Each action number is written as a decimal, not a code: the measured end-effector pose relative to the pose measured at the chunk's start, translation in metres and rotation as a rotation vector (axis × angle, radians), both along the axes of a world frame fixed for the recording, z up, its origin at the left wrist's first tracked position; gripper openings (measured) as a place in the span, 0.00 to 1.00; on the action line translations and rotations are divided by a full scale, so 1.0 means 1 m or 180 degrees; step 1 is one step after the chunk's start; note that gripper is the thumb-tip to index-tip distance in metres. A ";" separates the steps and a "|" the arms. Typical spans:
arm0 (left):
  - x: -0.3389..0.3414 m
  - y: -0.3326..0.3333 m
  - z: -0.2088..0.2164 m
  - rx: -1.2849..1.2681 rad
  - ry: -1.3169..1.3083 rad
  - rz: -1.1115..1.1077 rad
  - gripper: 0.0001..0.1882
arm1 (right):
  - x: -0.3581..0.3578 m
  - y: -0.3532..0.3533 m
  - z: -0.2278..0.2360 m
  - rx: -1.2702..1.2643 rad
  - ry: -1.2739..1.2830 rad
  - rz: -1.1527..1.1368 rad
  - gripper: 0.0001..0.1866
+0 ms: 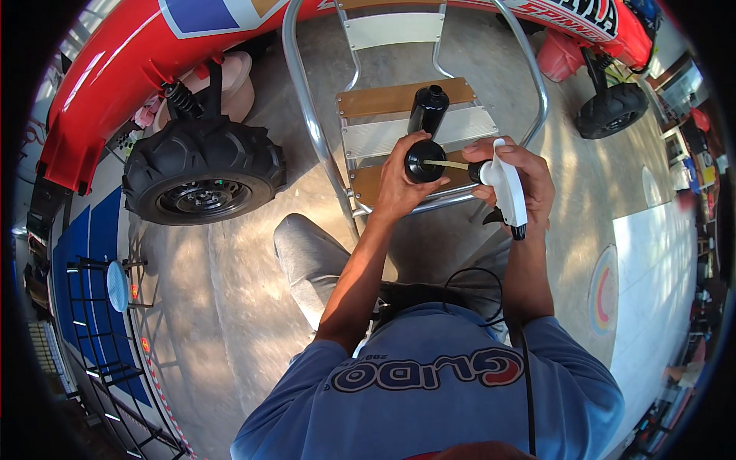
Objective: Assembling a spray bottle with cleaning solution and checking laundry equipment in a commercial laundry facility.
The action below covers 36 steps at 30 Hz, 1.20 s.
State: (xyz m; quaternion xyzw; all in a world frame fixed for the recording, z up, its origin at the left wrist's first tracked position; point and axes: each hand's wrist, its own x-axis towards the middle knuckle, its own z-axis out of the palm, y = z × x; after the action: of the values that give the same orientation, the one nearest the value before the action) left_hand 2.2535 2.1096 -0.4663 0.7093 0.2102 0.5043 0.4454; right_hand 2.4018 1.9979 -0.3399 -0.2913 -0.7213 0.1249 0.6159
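My left hand [404, 181] is wrapped round a black bottle [418, 162], its top tilted toward me. In my right hand [530, 175] is a white trigger spray head [507, 188] with a black collar, trigger and nozzle. From its collar a thin pale dip tube [448, 164] runs left to the mouth of the held bottle; whether the end is inside I cannot tell. Just beyond my left hand a second black bottle [429, 110], with no spray head on it, stands on the slatted seat of a metal chair [452, 123].
A big black knobbly tyre [203, 172] under a red vehicle body [107, 69] is at the left. Another tyre [611, 110] and a red bucket [560, 55] are at the far right. A black wire rack [107, 337] stands at the left edge. A cable [502, 295] hangs by my lap.
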 end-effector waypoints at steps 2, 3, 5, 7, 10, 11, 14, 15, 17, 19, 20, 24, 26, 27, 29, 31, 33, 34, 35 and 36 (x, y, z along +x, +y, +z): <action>0.000 0.000 0.000 -0.0034 -0.0014 -0.0005 0.44 | 0.000 0.000 -0.001 0.0007 0.0154 0.0047 0.32; 0.000 0.000 0.000 -0.0035 -0.0020 0.0002 0.44 | 0.001 0.000 -0.001 0.0005 0.0148 0.0054 0.32; -0.001 -0.001 0.001 -0.0075 0.0023 0.0044 0.44 | 0.005 -0.002 -0.003 -0.0053 0.0201 -0.0086 0.33; -0.001 -0.001 -0.001 -0.0019 0.0052 0.0102 0.44 | 0.007 -0.003 -0.006 -0.0115 0.0342 -0.0176 0.33; 0.000 -0.001 -0.002 0.0017 0.0113 0.0168 0.43 | 0.013 -0.003 -0.010 -0.0201 0.0500 -0.0371 0.31; 0.001 -0.001 -0.002 -0.0002 0.0147 0.0178 0.43 | 0.016 -0.002 -0.013 -0.0238 0.0613 -0.0387 0.31; -0.001 -0.001 0.000 0.0061 0.0195 0.0223 0.42 | 0.025 0.001 -0.022 -0.0290 0.0658 -0.0539 0.32; -0.001 -0.001 0.000 0.0055 0.0187 0.0230 0.42 | 0.026 0.002 -0.023 -0.0312 0.0854 -0.0519 0.33; 0.000 0.000 0.000 0.0147 0.0181 0.0266 0.42 | 0.029 0.004 -0.029 -0.0364 0.1128 -0.0568 0.36; 0.000 0.001 0.000 0.0196 0.0214 0.0277 0.43 | 0.029 0.006 -0.031 -0.0395 0.1314 -0.0451 0.36; 0.000 0.001 0.000 0.0252 0.0253 0.0283 0.43 | 0.029 0.006 -0.031 -0.0418 0.1508 -0.0338 0.36; 0.000 0.001 0.000 0.0310 0.0233 0.0292 0.43 | 0.032 0.008 -0.034 -0.0409 0.1670 -0.0285 0.36; 0.001 0.002 0.000 0.0319 0.0207 0.0289 0.43 | 0.035 0.006 -0.034 -0.0409 0.1765 -0.0304 0.36; 0.000 0.002 -0.001 0.0317 0.0210 0.0287 0.43 | 0.035 0.006 -0.034 -0.0412 0.1768 -0.0307 0.36; 0.000 0.002 -0.001 0.0364 0.0218 0.0293 0.43 | 0.034 0.005 -0.032 -0.0369 0.1669 -0.0353 0.36; 0.000 0.001 0.000 0.0339 0.0222 0.0285 0.43 | 0.034 0.003 -0.031 -0.0354 0.1638 -0.0358 0.36; 0.000 0.000 0.000 0.0319 0.0230 0.0282 0.43 | 0.033 0.001 -0.028 -0.0335 0.1610 -0.0357 0.36; 0.000 0.000 0.000 0.0308 0.0220 0.0272 0.43 | 0.031 -0.001 -0.026 -0.0310 0.1574 -0.0376 0.36; 0.000 0.000 0.000 0.0298 0.0210 0.0262 0.43 | 0.030 -0.002 -0.025 -0.0284 0.1538 -0.0395 0.36; 0.001 0.000 0.000 0.0303 0.0214 0.0254 0.43 | 0.029 -0.002 -0.024 -0.0277 0.1543 -0.0401 0.36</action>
State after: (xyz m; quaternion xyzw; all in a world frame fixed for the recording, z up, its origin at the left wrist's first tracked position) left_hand 2.2542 2.1097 -0.4663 0.7373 0.2289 0.5070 0.3834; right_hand 2.4313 1.9954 -0.3636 -0.3235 -0.5269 0.1834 0.7643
